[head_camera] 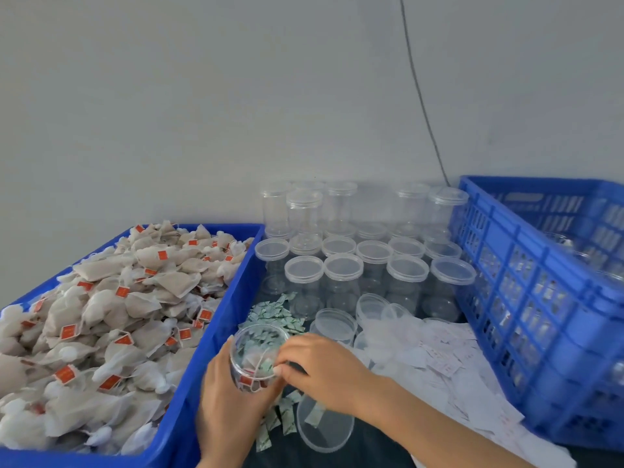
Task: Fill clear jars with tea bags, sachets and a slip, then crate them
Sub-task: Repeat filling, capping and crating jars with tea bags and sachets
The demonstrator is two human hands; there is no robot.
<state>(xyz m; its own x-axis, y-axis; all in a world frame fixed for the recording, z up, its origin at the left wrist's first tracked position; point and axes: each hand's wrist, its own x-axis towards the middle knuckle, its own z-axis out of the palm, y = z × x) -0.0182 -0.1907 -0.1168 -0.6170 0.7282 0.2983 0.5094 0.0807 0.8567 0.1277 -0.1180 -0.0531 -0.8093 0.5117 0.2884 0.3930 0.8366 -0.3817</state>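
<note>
Holding the open jar (257,358) steady matters most here: the left hand (227,396) wraps its fingers round the jar's lower wall, tilting the mouth toward the right hand (322,368), whose fingertips pinch what looks like a small green-and-white sachet (266,365) at the rim. The jar already shows tea bags with red tags at its bottom. I judge the step to be feeding sachets in; keeping the mouth tipped and the pinch close to the rim should stop them spilling. Just beyond the jar lies the loose sachet pile (275,314); a lid (325,425) rests just nearer than it. Left of the jar sits the tray of tea bags (101,319), right of it the paper slips (439,359), then the blue crate (540,298). Empty lidded jars (354,265) stand behind.
</note>
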